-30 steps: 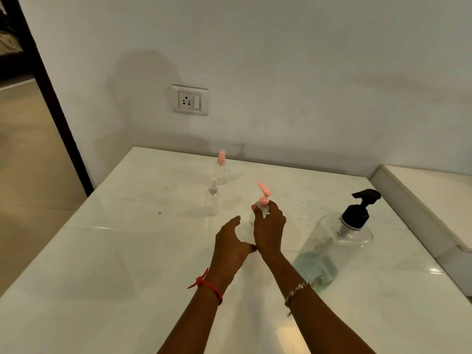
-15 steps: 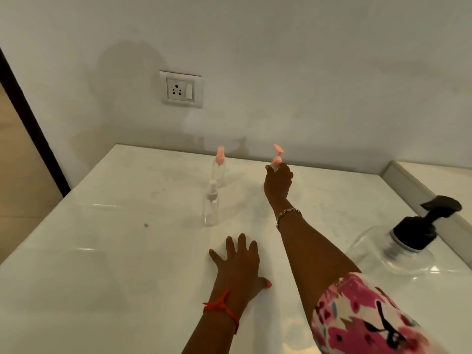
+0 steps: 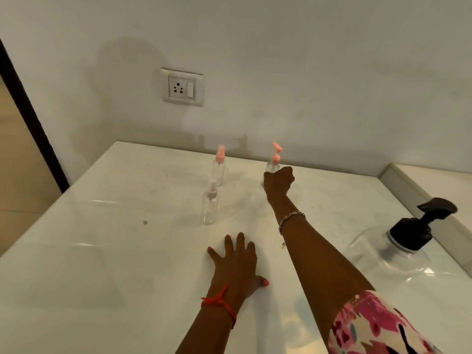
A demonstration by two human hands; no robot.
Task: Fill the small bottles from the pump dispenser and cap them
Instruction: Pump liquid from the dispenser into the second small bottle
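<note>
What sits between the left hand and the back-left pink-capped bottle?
Head view: the pale-capped small bottle stands upright there, slightly left of the line from the left hand to the back-left pink-capped bottle; otherwise bare tabletop.

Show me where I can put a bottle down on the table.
Bare: the table left of the clear-capped bottle and left hand; also between right hand and dispenser. Crowded: mid-back, around the held bottle and the free pink-capped bottle.

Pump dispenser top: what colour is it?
The pump top is black; the head view shows it best.
</note>
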